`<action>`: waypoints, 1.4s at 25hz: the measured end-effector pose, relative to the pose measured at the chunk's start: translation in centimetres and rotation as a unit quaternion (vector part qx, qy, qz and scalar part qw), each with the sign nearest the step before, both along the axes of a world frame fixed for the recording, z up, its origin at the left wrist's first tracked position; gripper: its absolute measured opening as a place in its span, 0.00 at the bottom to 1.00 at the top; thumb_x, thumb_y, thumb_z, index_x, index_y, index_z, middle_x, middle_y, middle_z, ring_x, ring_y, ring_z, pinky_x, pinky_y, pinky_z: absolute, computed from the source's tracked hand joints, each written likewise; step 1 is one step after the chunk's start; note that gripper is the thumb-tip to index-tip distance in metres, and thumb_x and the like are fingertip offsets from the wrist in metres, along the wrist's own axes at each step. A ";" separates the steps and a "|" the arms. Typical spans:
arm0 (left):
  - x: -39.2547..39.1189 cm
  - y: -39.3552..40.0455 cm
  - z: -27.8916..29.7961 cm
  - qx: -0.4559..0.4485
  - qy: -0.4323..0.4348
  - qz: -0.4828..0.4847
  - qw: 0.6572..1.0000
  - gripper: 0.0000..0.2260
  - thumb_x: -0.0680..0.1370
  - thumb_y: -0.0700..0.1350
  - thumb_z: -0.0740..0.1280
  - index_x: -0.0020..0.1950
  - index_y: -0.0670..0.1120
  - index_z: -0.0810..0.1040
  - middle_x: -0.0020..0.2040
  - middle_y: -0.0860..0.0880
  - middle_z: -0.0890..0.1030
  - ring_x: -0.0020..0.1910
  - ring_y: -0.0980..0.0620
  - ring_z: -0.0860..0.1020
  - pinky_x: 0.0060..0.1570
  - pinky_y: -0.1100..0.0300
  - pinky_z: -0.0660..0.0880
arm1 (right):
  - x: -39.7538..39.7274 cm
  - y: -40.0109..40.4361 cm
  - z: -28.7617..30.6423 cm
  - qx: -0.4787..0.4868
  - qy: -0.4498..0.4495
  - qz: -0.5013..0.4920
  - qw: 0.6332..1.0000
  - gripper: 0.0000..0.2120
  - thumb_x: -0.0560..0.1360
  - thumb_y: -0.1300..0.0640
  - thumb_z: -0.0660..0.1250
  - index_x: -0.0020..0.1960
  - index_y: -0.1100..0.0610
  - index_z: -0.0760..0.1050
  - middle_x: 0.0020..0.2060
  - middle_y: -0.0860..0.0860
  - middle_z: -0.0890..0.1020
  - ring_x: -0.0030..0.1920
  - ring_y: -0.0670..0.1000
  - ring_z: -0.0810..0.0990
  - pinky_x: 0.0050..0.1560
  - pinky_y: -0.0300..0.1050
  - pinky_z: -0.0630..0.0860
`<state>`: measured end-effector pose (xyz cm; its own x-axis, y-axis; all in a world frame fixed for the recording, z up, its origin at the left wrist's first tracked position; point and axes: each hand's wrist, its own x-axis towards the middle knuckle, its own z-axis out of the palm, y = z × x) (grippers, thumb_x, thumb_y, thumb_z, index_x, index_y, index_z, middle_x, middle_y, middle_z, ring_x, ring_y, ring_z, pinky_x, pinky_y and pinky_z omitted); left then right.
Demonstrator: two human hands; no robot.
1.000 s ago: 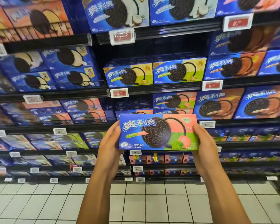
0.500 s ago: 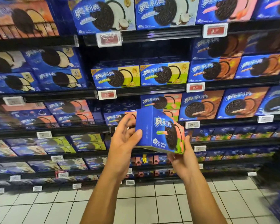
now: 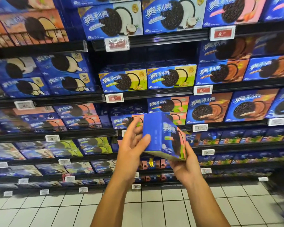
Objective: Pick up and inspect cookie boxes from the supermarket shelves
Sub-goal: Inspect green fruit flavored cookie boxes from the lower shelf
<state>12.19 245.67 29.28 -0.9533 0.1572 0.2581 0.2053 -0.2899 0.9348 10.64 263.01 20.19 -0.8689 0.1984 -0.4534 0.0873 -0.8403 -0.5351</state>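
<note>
Blue cookie box [image 3: 156, 133] held end-on, long axis pointing away.

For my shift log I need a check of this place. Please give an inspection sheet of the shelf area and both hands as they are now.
Surface: black shelves, stocked; white tiled floor below.
Job's things: blue cookie box, off the shelf, tilted, its plain side toward the camera.
Clutter: nothing seen.
Grippers: left hand touches the box's side with its thumb; right hand holds the box from below.
Cables: nothing seen.
Surroundings: price tags on shelf edges; rows of similar boxes.
</note>
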 end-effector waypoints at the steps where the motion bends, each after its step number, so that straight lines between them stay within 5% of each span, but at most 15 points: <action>1: -0.3 -0.7 -0.1 0.013 -0.017 0.016 1.000 0.19 0.75 0.47 0.72 0.63 0.62 0.76 0.59 0.55 0.82 0.58 0.52 0.81 0.49 0.60 0.79 | 0.0 0.4 0.4 0.014 0.010 -0.018 1.000 0.15 0.78 0.46 0.68 0.57 0.54 0.83 0.50 0.53 0.87 0.43 0.51 0.85 0.44 0.47 0.79; 5: -1.3 -2.8 -0.8 0.031 -0.075 0.070 0.994 0.15 0.82 0.41 0.61 0.67 0.50 0.76 0.60 0.50 0.83 0.52 0.54 0.82 0.42 0.62 0.79 | 0.8 1.8 2.6 0.082 0.071 -0.054 0.993 0.11 0.77 0.49 0.69 0.56 0.51 0.83 0.49 0.50 0.87 0.42 0.48 0.85 0.41 0.45 0.79; 8: -1.5 -3.2 -1.0 0.040 -0.083 0.081 0.992 0.13 0.82 0.42 0.60 0.64 0.48 0.78 0.55 0.50 0.85 0.47 0.55 0.83 0.38 0.63 0.78 | 1.4 2.1 4.0 0.150 0.118 -0.055 0.980 0.14 0.79 0.51 0.67 0.61 0.54 0.82 0.55 0.53 0.85 0.49 0.51 0.83 0.50 0.50 0.78; 15: -1.9 -2.8 -1.4 0.054 -0.110 0.099 0.987 0.14 0.82 0.43 0.60 0.67 0.46 0.74 0.59 0.47 0.82 0.48 0.54 0.82 0.41 0.61 0.80 | 2.2 2.3 5.6 0.216 0.177 -0.059 0.959 0.16 0.80 0.58 0.64 0.65 0.57 0.78 0.56 0.54 0.85 0.50 0.50 0.84 0.46 0.44 0.80; 21: -2.1 -2.4 -2.0 0.042 -0.119 0.103 0.987 0.15 0.83 0.44 0.61 0.69 0.48 0.73 0.63 0.47 0.81 0.52 0.52 0.81 0.44 0.60 0.79 | 2.4 2.8 6.0 0.196 0.178 -0.061 0.962 0.16 0.79 0.59 0.64 0.65 0.61 0.78 0.53 0.54 0.85 0.48 0.50 0.85 0.43 0.42 0.81; 30: -2.5 -2.5 -2.3 0.053 -0.122 0.105 0.986 0.14 0.81 0.45 0.63 0.67 0.48 0.74 0.58 0.50 0.84 0.49 0.55 0.83 0.41 0.61 0.80 | 2.2 3.4 6.2 0.177 0.162 -0.047 0.970 0.28 0.71 0.51 0.70 0.69 0.59 0.76 0.63 0.57 0.82 0.61 0.57 0.81 0.59 0.51 0.77; 35: -3.2 -2.6 -3.6 0.067 -0.135 0.119 0.981 0.10 0.83 0.46 0.61 0.61 0.50 0.77 0.53 0.52 0.85 0.47 0.55 0.83 0.46 0.53 0.81 | 2.6 3.9 6.0 0.156 0.202 -0.001 0.967 0.15 0.81 0.56 0.61 0.63 0.54 0.81 0.58 0.54 0.84 0.54 0.52 0.83 0.50 0.45 0.78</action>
